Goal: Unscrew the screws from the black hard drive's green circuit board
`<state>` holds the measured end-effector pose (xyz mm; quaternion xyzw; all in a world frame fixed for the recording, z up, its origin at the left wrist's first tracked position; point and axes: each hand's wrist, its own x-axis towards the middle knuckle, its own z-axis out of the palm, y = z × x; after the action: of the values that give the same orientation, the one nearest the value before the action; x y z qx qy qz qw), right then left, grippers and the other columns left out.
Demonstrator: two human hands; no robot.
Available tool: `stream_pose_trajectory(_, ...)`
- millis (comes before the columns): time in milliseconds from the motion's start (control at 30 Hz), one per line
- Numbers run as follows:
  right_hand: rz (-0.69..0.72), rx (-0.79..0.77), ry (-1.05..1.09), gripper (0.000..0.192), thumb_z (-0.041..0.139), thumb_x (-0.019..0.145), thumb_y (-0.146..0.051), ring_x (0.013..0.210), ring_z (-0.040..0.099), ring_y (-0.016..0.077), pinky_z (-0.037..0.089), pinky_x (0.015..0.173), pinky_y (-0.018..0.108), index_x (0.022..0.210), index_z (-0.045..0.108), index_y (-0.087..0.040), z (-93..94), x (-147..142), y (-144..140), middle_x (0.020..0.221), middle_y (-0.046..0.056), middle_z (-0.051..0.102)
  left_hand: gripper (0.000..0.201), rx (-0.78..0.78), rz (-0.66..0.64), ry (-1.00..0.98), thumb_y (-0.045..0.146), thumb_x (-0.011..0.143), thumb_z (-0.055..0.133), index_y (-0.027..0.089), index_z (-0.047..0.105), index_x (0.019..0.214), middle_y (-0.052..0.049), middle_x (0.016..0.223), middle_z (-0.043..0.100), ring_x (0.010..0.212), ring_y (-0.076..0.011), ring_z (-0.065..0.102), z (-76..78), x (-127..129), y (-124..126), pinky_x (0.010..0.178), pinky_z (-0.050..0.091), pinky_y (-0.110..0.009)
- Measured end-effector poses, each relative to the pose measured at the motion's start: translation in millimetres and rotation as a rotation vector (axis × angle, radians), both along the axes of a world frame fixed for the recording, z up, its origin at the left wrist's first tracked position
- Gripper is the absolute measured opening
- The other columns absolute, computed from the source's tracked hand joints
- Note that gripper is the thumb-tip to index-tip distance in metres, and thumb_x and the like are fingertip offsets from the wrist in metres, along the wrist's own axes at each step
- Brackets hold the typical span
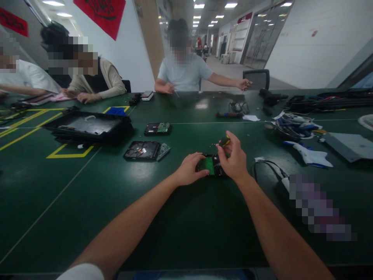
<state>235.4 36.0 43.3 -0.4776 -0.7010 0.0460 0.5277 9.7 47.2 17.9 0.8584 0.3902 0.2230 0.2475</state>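
A small black hard drive with a green circuit board (208,165) lies on the dark green table (163,210) in front of me. My left hand (190,168) rests on its left edge and steadies it. Just right of it, my right hand (233,157) is closed on a small screwdriver with a yellow and black handle (224,141), held upright over the drive's right side. The screwdriver's tip is hidden behind my fingers.
Two more hard drives (142,150) (157,128) lie to the left, beyond them a stack of black trays (87,126). Cables and tools (294,126) lie at the right, a black cable (266,167) near my right wrist. Three people sit along the far edge.
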Motion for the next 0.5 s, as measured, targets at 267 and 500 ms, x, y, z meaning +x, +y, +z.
stream_pose_trajectory(267, 0.037, -0.005, 0.042, 0.064, 0.059, 0.100, -0.035, 0.107, 0.075, 0.0257, 0.066, 0.094, 0.044, 0.157, 0.031, -0.029, -1.7, 1.2, -0.1, 0.145, 0.013, 0.059, 0.064, 0.003, -0.006, 0.003, 0.055, 0.089, 0.068, 0.022, 0.054, 0.141, -0.015, 0.154, 0.052, 0.146, -0.0341, 0.044, 1.7, 0.1, -2.0, 0.122, 0.036, -0.055)
stream_pose_trajectory(500, 0.041, -0.006, 0.022, 0.064, 0.059, 0.100, -0.036, 0.109, 0.074, 0.0260, 0.066, 0.094, 0.045, 0.158, 0.031, -0.029, -2.3, 2.2, 0.7, 0.146, 0.013, 0.059, 0.064, 0.014, 0.001, 0.002, 0.056, 0.088, 0.068, 0.022, 0.054, 0.141, -0.015, 0.153, 0.052, 0.146, -0.0344, 0.045, -0.5, 0.7, -1.0, 0.120, 0.037, -0.056)
